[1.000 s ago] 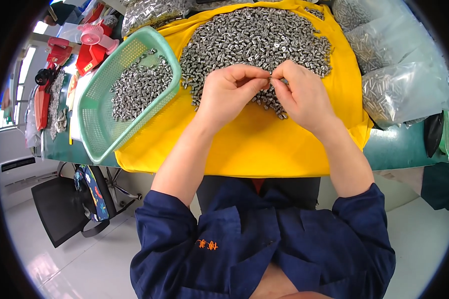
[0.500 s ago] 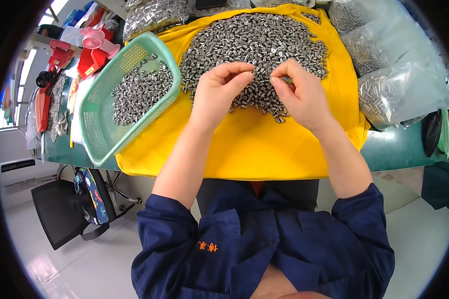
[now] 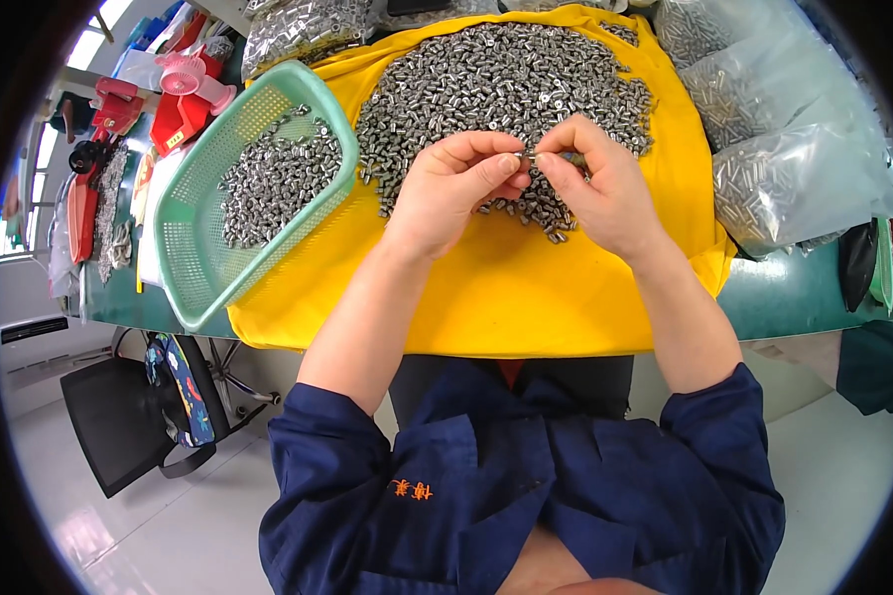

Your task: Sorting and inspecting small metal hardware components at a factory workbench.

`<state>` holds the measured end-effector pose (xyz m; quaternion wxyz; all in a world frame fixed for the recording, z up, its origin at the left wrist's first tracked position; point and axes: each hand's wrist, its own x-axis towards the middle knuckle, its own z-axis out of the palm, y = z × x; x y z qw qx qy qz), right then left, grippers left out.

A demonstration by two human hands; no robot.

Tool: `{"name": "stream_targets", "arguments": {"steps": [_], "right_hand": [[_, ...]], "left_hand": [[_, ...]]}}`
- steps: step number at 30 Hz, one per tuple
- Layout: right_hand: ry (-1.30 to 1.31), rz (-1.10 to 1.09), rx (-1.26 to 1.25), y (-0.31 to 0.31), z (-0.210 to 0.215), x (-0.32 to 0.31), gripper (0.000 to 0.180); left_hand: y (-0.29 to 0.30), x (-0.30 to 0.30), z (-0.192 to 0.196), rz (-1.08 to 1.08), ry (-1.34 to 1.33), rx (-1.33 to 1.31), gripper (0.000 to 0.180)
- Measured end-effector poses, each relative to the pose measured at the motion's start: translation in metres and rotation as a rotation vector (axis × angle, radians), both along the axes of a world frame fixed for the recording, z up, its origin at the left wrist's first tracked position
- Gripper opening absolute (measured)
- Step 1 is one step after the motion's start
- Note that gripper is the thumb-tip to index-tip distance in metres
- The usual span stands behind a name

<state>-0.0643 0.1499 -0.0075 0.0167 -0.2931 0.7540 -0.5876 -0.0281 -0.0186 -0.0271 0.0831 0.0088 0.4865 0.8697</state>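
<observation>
Over the near side of a heap of small silvery metal cylinders, my two hands come together fingertip to fingertip. My left hand is closed in a pinch of thumb and forefinger. Closed in the same way, my right hand faces it from the right. A tiny metal piece shows between the fingertips, touched by both hands; its exact shape is too small to tell. The heap lies on a yellow cloth. To the left stands a green mesh basket with many similar cylinders inside.
Clear plastic bags of metal parts line the right side, and another bag lies at the back left. A pink fan and red bins stand beyond the basket. A black chair is at the lower left.
My left hand has moved right, closing the gap to my right hand. The fingertips now meet around a tiny metal piece. My right hand has shifted slightly left.
</observation>
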Motion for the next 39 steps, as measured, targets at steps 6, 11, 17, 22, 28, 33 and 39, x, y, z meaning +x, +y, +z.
{"name": "stream_targets", "arguments": {"steps": [6,11,17,22,28,33,39], "right_hand": [[0.015,0.007,0.054,0.0,0.004,0.001,0.005],[0.157,-0.021,0.183,-0.001,0.009,0.004,0.005],[0.218,-0.011,0.222,-0.002,0.011,0.007,0.005],[0.274,-0.045,0.146,-0.002,0.007,0.01,0.004],[0.357,0.016,0.026,-0.009,0.012,0.019,0.005],[0.207,-0.227,-0.247,0.006,0.018,0.009,0.001],[0.141,-0.169,-0.247,0.003,0.026,0.011,0.002]], "left_hand": [[0.001,0.0,0.0,-0.004,-0.004,0.005,0.015],[0.002,-0.001,0.005,0.068,0.014,-0.22,0.012],[0.0,0.003,0.009,0.088,0.054,-0.339,0.011],[0.002,0.005,0.013,0.064,0.074,-0.305,0.011],[-0.002,0.023,0.046,0.175,0.146,-0.767,0.006],[-0.073,0.039,0.076,0.695,0.251,-0.756,0.009],[-0.134,0.05,0.096,0.624,0.267,-2.048,0.029]]}}
